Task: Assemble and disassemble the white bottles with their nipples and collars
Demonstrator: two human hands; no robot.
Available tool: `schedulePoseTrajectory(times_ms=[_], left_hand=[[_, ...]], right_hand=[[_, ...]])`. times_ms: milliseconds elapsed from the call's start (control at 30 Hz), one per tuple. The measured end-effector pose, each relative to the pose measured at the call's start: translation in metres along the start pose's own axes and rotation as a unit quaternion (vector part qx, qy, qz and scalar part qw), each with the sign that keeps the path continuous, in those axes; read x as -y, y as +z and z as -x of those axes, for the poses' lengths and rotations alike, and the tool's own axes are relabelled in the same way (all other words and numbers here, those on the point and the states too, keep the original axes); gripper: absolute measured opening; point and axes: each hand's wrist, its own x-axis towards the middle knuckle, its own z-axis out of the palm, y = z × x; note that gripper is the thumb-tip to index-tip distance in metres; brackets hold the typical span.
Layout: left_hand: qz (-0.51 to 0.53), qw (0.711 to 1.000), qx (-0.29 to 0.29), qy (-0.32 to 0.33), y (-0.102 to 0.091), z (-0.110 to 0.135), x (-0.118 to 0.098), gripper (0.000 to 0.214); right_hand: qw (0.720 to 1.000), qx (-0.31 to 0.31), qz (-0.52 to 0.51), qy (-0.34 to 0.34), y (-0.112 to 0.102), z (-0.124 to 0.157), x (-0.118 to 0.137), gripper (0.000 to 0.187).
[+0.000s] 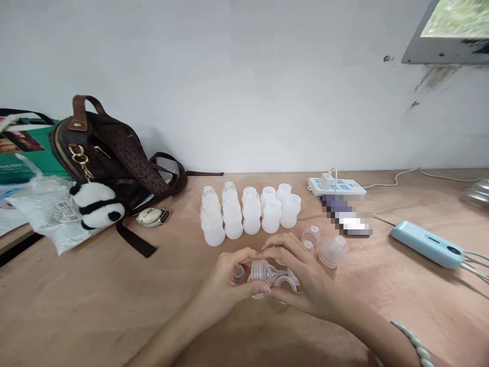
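Note:
My left hand [234,280] is closed around a clear feeding-bottle teat [263,272] seated in a ridged collar, its tip pointing right. Curled over the same piece from the other side, my right hand [305,278] has its fingers and thumb at the collar's edge. A clear ring [286,283] shows between the hands, partly hidden by the right fingers. Beside the left fingers is a small clear cap [239,273]. Just beyond the hands, several frosted white baby bottles [271,216] stand upright in rows; some at the left wear clear domed tops [209,193].
Loose clear domed caps [333,252] lie right of the hands. Farther right are a phone [346,216], a power strip [346,186] and a light-blue device [427,243] with cables. A brown backpack [99,137], panda plush [98,205] and watch [153,217] occupy the left.

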Motion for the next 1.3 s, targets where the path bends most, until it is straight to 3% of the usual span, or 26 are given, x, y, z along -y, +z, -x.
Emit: schedulePoseTrajectory(times_ms=[100, 267, 367, 467, 533, 600, 700, 900, 1000, 1167, 1300], left_hand=[[-0.034, 0.999, 0.004, 0.003, -0.002, -0.001, 0.003, 0.028], [-0.048, 0.994, -0.080, 0.048, -0.011, 0.000, 0.004, 0.044], [-0.057, 0.992, -0.102, 0.046, -0.013, 0.003, 0.001, 0.047], [-0.076, 0.989, -0.113, 0.051, -0.011, 0.006, -0.002, 0.044], [-0.084, 0.987, -0.122, 0.060, -0.010, 0.006, -0.004, 0.041], [-0.080, 0.986, -0.134, 0.064, -0.009, 0.006, -0.004, 0.038], [-0.070, 0.982, -0.158, 0.070, -0.009, 0.006, -0.004, 0.036], [-0.058, 0.972, -0.208, 0.093, -0.012, 0.007, -0.004, 0.030], [-0.053, 0.967, -0.228, 0.099, -0.014, 0.008, -0.003, 0.030], [-0.062, 0.962, -0.250, 0.092, -0.016, 0.008, -0.003, 0.029], [-0.076, 0.951, -0.273, 0.125, -0.017, 0.007, -0.006, 0.021]], right_hand=[[0.999, 0.023, -0.021, 0.021, -0.007, -0.003, -0.001, 0.030], [0.991, 0.041, 0.053, 0.117, -0.034, -0.007, -0.017, 0.034], [0.964, 0.134, 0.140, 0.182, -0.045, -0.006, -0.026, 0.036], [0.941, 0.209, 0.163, 0.211, -0.050, -0.003, -0.028, 0.035], [0.947, 0.184, 0.161, 0.208, -0.055, -0.004, -0.028, 0.034], [0.960, 0.119, 0.163, 0.195, -0.062, -0.012, -0.029, 0.026], [0.968, 0.061, 0.184, 0.158, -0.072, -0.043, -0.038, 0.016], [0.960, 0.137, 0.219, 0.106, -0.064, -0.134, -0.078, 0.028], [0.961, 0.172, 0.197, 0.093, -0.048, -0.160, -0.094, 0.029], [0.972, 0.146, 0.160, 0.088, -0.039, -0.167, -0.103, 0.019], [0.984, 0.041, 0.154, 0.085, -0.068, -0.154, -0.098, 0.013]])
